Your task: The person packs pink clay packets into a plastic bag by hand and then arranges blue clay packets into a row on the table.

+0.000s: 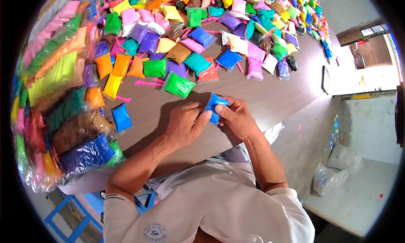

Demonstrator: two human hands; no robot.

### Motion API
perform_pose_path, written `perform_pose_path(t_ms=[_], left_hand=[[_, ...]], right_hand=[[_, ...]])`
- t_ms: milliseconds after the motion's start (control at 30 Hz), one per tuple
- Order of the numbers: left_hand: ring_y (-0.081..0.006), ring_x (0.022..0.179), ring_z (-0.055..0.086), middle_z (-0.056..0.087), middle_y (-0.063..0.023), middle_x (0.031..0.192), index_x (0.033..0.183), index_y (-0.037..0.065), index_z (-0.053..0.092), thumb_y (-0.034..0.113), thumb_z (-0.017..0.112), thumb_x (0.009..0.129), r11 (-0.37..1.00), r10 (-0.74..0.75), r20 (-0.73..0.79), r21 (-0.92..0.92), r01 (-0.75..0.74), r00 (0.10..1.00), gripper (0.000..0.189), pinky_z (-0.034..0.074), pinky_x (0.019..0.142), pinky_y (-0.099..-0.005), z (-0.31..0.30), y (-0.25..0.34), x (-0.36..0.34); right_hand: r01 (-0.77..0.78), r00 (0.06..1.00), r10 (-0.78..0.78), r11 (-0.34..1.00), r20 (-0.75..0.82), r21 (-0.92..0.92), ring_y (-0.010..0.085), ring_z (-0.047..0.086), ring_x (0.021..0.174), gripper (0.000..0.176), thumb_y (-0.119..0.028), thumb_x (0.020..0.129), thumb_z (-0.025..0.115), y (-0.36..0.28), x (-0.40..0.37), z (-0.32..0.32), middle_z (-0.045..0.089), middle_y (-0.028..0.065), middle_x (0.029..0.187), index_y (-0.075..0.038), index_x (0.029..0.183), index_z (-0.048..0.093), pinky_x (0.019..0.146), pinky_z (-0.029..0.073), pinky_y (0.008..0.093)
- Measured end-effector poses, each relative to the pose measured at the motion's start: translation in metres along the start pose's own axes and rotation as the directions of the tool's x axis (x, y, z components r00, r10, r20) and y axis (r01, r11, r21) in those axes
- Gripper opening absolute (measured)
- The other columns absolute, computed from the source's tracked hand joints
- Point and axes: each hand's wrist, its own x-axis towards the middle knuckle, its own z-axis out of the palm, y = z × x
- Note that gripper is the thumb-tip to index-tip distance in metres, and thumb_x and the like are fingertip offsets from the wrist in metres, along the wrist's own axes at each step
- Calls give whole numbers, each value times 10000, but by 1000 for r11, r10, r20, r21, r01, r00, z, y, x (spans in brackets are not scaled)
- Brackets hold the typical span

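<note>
A small blue packet is pinched between my two hands above the brown table. My left hand grips its left side, thumb on the front and fingers curled. On the right side my right hand holds it with the thumb pressed on its face. Just beyond the hands lies a green packet. Another blue packet rests to the left of my left forearm.
A large heap of coloured packets spreads over the table's far side. Bundles of bagged packets line the left edge. Pink sticks lie among loose packets. Clear plastic bags sit at the lower right.
</note>
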Motion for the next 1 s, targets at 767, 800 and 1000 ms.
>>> perform_pose_path(t_ms=[767,800,1000], left_hand=[[-325,705,620,627,-127,778,794,20,650,288,609,939,999,41,-14,7,-41,999,308,472,617,-431,7,-7,-3],[-324,705,621,629,-127,783,797,17,653,286,617,935,999,30,-4,-13,-30,1000,304,472,615,-427,8,-7,-2],[-324,720,636,642,-130,784,811,15,679,265,642,913,997,32,-14,-68,-33,999,272,485,621,-418,2,0,1]], right_hand=[[112,994,-109,959,27,-262,36,469,703,299,-311,990,628,14,12,1,559,-58,767,-57,836,596,610,417,219],[127,990,-137,956,-20,-264,33,467,695,301,-304,992,626,16,13,4,560,-59,759,-58,822,596,605,415,221],[98,995,-101,980,-9,-174,40,497,755,306,-320,1014,584,12,9,14,598,-42,826,-39,904,631,633,434,235]])
